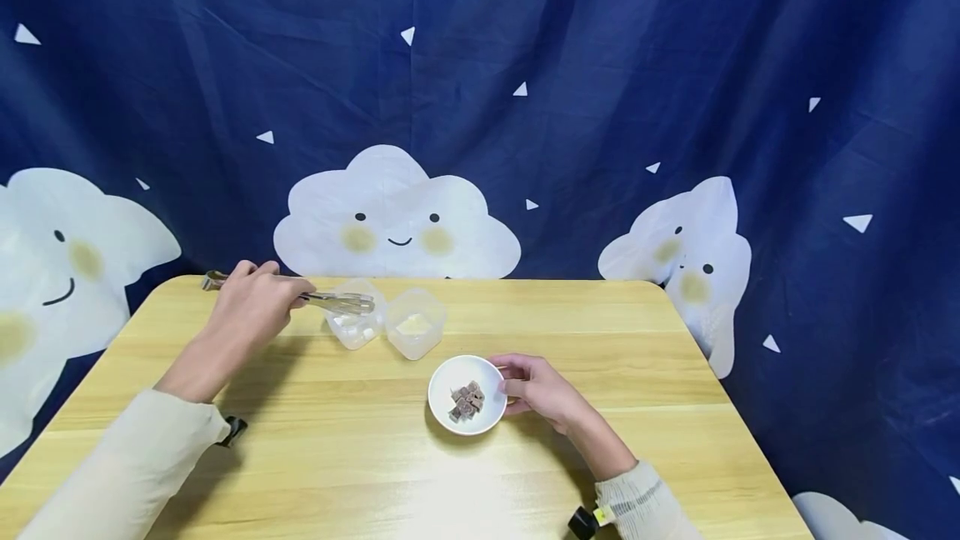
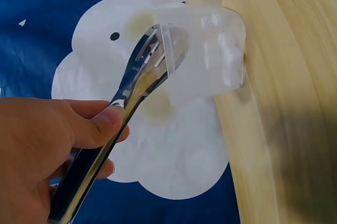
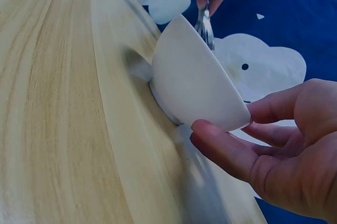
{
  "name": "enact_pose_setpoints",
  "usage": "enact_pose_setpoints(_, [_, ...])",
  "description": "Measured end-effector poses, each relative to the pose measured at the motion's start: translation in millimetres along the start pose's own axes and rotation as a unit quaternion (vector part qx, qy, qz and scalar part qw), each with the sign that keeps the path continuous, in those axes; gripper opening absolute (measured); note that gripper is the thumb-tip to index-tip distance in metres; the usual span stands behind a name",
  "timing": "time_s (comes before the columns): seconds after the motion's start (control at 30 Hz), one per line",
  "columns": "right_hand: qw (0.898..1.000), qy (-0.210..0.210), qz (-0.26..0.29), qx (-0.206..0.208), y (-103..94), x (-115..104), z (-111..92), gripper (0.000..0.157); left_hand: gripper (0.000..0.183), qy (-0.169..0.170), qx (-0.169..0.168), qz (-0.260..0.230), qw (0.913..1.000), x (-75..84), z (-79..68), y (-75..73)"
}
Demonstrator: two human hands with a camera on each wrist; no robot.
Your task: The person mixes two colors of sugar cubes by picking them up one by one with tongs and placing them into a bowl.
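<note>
My left hand grips a pair of metal food tongs with slotted ends, thumb on one arm and fingers round the other side. The tips of the tongs hover over the left of two translucent plastic containers, which has a few small white pieces in it. At the table's middle stands a white bowl with several brown cubes gathered in it. My right hand holds this bowl by its right side, thumb and fingers at the rim. The bowl sits upright.
Close beside the left container is a second translucent container with something pale yellow inside. Both are near the far edge of the light wooden table. Behind it hangs a dark blue curtain with smiling clouds and white triangles.
</note>
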State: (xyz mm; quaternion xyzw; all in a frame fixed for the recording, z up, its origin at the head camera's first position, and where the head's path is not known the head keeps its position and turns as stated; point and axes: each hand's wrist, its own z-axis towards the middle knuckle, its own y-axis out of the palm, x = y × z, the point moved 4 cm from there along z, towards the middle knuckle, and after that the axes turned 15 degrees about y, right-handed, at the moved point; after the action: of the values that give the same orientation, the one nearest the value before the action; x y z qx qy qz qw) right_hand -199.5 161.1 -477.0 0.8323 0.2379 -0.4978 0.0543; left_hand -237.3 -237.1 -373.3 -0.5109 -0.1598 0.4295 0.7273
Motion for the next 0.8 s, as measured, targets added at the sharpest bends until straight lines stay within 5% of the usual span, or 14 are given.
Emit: enact_pose_setpoints(0.8, [1.000,0.002,0.010,-0.004,0.6,-1.5,-2.1,0.047,0.019,-0.009,0.072,-0.014,0.9972,5.7,-6.6,-27.2])
